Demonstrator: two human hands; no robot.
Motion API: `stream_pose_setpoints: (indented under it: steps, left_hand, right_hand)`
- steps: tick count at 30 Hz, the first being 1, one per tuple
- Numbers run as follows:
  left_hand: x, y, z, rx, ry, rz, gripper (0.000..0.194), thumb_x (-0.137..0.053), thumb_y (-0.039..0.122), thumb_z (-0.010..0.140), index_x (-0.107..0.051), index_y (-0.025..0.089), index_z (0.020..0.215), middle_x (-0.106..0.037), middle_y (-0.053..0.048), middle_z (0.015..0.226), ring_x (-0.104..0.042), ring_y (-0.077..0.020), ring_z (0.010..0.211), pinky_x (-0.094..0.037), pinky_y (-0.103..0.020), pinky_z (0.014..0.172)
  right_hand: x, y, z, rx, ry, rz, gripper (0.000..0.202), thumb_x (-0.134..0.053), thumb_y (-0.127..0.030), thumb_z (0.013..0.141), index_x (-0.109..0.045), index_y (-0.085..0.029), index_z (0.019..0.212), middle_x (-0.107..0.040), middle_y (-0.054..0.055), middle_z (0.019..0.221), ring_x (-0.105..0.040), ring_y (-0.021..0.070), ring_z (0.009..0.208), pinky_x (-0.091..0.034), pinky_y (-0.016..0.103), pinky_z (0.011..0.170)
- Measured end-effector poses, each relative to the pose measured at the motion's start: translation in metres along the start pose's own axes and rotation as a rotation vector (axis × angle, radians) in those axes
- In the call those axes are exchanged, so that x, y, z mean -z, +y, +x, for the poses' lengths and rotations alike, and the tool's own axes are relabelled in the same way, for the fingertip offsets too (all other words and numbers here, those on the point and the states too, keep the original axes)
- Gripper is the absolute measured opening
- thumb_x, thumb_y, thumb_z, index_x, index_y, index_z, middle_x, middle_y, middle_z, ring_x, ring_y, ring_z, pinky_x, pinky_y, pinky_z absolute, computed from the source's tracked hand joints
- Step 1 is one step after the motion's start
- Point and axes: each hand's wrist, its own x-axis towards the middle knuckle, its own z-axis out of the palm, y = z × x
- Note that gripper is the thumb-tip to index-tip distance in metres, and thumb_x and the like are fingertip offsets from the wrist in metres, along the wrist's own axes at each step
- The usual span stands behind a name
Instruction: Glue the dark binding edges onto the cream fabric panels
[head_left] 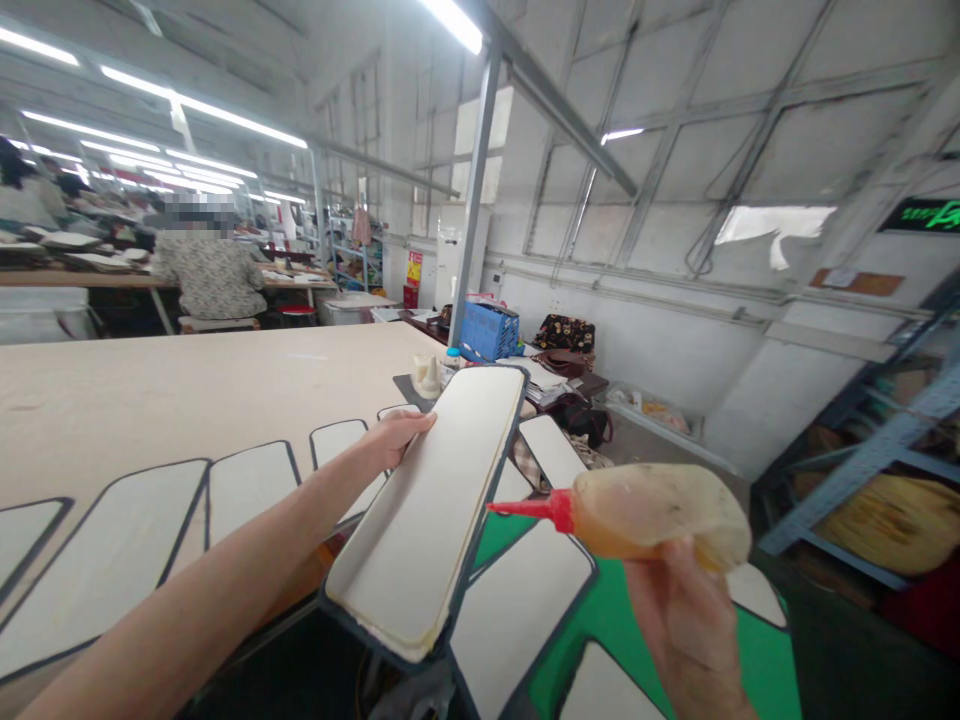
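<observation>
Held up and tilted by my left hand point(405, 436) is a long white panel point(439, 500) with rounded corners and a dark edge; my thumb lies on its left side and the fingers go behind it. My right hand point(686, 600) is wrapped round a translucent squeeze bottle point(652, 510) holding amber liquid. The bottle lies sideways, its red nozzle point(525, 508) pointing left at the panel's right edge. Whether the tip touches the edge, I cannot tell.
Several similar panels point(112, 540) lie along the pale table point(225, 375), more on a green surface point(615, 610). A blue basket point(489, 330) and small bottles stand behind. A metal rack point(885, 450) is at the right. A person point(208, 270) sits far back left.
</observation>
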Motion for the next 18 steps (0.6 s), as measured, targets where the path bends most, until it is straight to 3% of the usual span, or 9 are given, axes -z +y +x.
stream_pose_setpoints:
  steps: [5, 9, 12, 18]
  left_hand:
    - [-0.002, -0.001, 0.0, -0.008, -0.02, -0.008, 0.021, -0.082, 0.025, 0.058, -0.066, 0.012, 0.062, -0.07, -0.008, 0.057, -0.064, -0.0215, 0.051, -0.053, -0.031, 0.05]
    - [0.003, 0.0, 0.002, -0.033, 0.002, -0.016, 0.02, -0.081, 0.024, 0.059, -0.066, 0.011, 0.064, -0.071, -0.009, 0.06, -0.065, -0.021, 0.052, -0.052, -0.031, 0.051]
    - [0.001, -0.004, 0.001, -0.064, 0.011, -0.008, 0.017, -0.078, 0.022, 0.062, -0.066, 0.012, 0.066, -0.071, -0.007, 0.058, -0.064, -0.0195, 0.051, -0.051, -0.029, 0.049]
    - [-0.025, -0.021, -0.013, -0.124, -0.111, 0.03, 0.026, -0.08, 0.029, 0.058, -0.064, 0.014, 0.072, -0.07, -0.004, 0.06, -0.064, -0.0186, 0.052, -0.049, -0.026, 0.048]
  right_hand:
    - [0.005, 0.009, 0.008, 0.035, -0.038, -0.051, 0.049, -0.082, -0.031, 0.059, -0.066, -0.028, 0.105, -0.071, 0.001, 0.095, -0.062, 0.0224, 0.096, -0.044, 0.039, 0.092]
    - [0.019, 0.018, -0.01, -0.134, -0.065, -0.033, 0.054, -0.086, -0.031, 0.053, -0.068, -0.026, 0.104, -0.072, 0.004, 0.094, -0.066, 0.0223, 0.084, -0.052, 0.035, 0.078]
    - [0.016, 0.019, -0.014, -0.188, -0.113, -0.001, 0.049, -0.084, -0.038, 0.056, -0.069, -0.025, 0.101, -0.074, 0.008, 0.089, -0.067, 0.0264, 0.081, -0.054, 0.039, 0.073]
    - [-0.009, 0.019, 0.029, -0.049, -0.037, 0.077, 0.047, -0.083, -0.029, 0.059, -0.066, -0.026, 0.102, -0.071, 0.001, 0.09, -0.065, 0.0193, 0.085, -0.049, 0.035, 0.086]
